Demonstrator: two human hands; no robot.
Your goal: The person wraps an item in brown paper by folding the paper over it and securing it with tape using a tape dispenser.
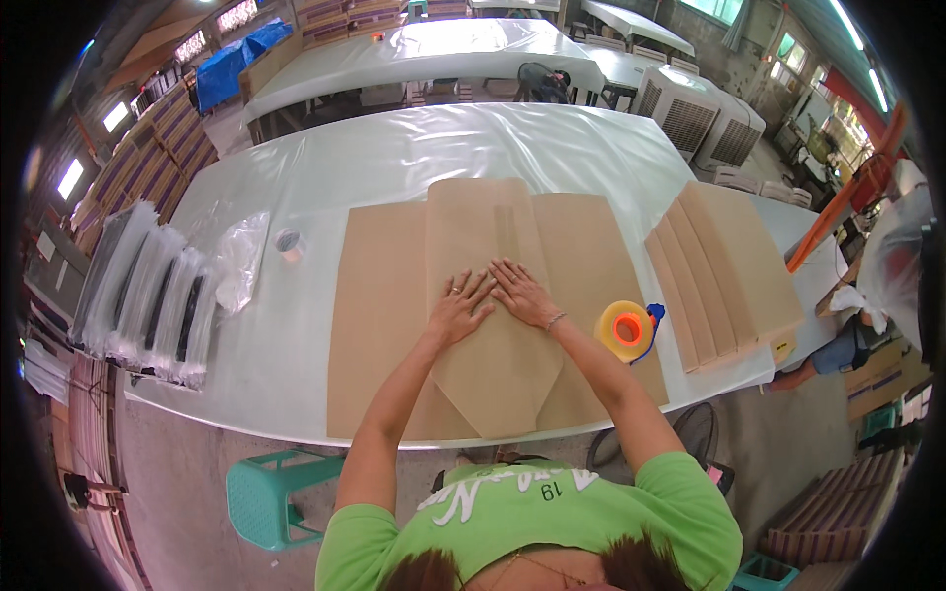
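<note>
Both my hands lie flat on a folded sheet of brown kraft paper (pixel 493 374), near the middle of its length. My left hand (pixel 460 310) has its fingers stretched forward, and my right hand (pixel 524 295) rests beside it with the fingertips close to the left's. The folded paper tapers to a blunt point at the near end. Beneath it spreads a wider brown sheet (pixel 379 286) that reaches the table's front edge. To the right of my right hand, a roll of yellowish tape (pixel 609 335) with an orange core and a blue dispenser sits on that sheet.
A stack of brown sheets (pixel 729 271) stands at the table's right. On the left lie several plastic-wrapped bundles (pixel 148 295), a clear plastic bag (pixel 239 261) and a small roll (pixel 289 244). A green stool (pixel 271 500) stands below the front edge. Behind is another covered table (pixel 424 54).
</note>
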